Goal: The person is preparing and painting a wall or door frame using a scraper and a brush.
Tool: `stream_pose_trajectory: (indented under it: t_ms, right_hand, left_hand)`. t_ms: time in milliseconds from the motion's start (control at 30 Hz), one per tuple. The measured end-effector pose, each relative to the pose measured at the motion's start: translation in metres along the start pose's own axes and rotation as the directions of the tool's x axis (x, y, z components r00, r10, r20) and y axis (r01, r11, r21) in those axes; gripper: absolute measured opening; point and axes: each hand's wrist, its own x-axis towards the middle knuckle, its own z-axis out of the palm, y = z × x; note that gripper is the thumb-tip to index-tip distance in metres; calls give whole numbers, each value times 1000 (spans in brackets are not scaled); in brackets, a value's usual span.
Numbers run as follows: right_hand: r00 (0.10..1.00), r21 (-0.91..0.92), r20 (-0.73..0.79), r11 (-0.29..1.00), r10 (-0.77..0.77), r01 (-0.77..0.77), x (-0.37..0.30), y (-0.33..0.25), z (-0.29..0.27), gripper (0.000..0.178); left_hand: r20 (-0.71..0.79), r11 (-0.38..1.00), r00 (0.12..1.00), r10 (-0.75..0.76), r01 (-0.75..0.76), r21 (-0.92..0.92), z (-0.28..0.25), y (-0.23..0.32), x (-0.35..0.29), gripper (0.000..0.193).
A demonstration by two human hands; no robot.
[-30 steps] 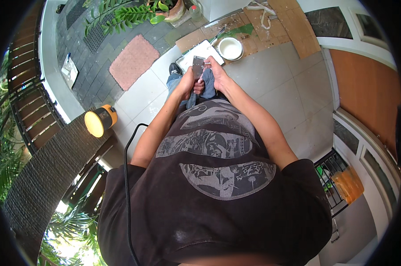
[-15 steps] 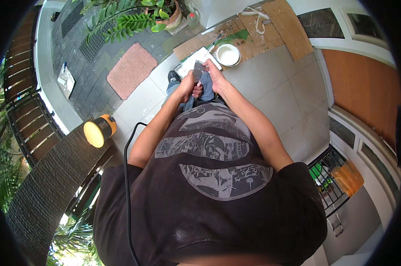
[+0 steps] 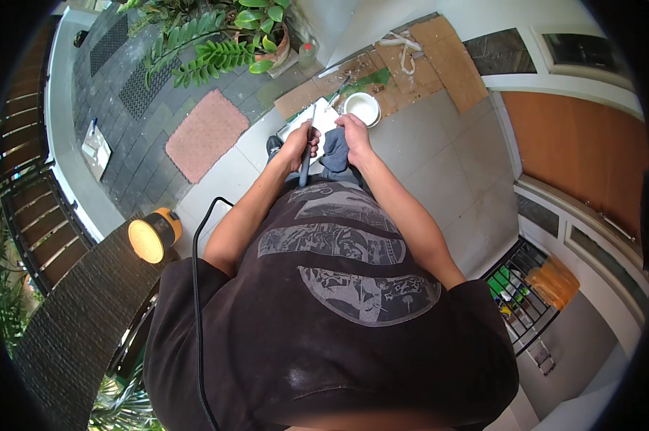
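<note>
My left hand [image 3: 300,146] is closed round the dark grey handle of a slim flat tool [image 3: 305,171], seen nearly edge-on with its thin blade pointing away from me; it looks like a putty knife. To its right, my right hand [image 3: 355,135] has its fingertips pinched together, and what they hold, if anything, is hidden. Bunched blue-grey fabric [image 3: 335,149] lies against that hand; I cannot tell whether it is a rag or clothing. Just beyond both hands is a white tray [image 3: 327,115] on the floor. Beside it stands a white bucket [image 3: 362,108].
Flattened cardboard [image 3: 425,61] lies along the far wall. A potted plant [image 3: 270,54] and a pink mat [image 3: 208,135] are at the far left. Closer in, a yellow-and-black lamp [image 3: 152,235] sits on a dark ledge. A black cord [image 3: 198,309] runs over my shirt.
Both hands held the grey flat tool with its broad face up. Now my right hand has come off it, and my left hand has turned it edge-on. The hands are farther apart.
</note>
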Motion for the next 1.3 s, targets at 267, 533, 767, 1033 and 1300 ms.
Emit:
stream_pose_trajectory:
  t_ms: [267, 533, 767, 1033, 1300]
  right_hand:
    - [996, -148, -63, 987, -66, 56, -5, -42, -13, 24]
    - [997, -32, 64, 999, -42, 44, -21, -83, 17, 17]
    - [953, 350, 59, 888, 297, -299, 11, -56, 0, 15]
    - [939, 383, 77, 859, 337, -339, -9, -70, 21, 21]
    - [943, 241, 105, 912, 316, -333, 8, -58, 4, 17]
  left_hand:
    - [-48, 843, 866, 498, -470, 263, 23, 28, 2, 20]
    - [130, 540, 754, 644, -569, 620, 43, 38, -19, 20]
    - [223, 214, 575, 787, -593, 776, 65, 39, -23, 21]
    - [225, 207, 616, 755, -550, 809, 58, 36, -28, 22]
    - [184, 301, 646, 741, -564, 769, 60, 38, -16, 19]
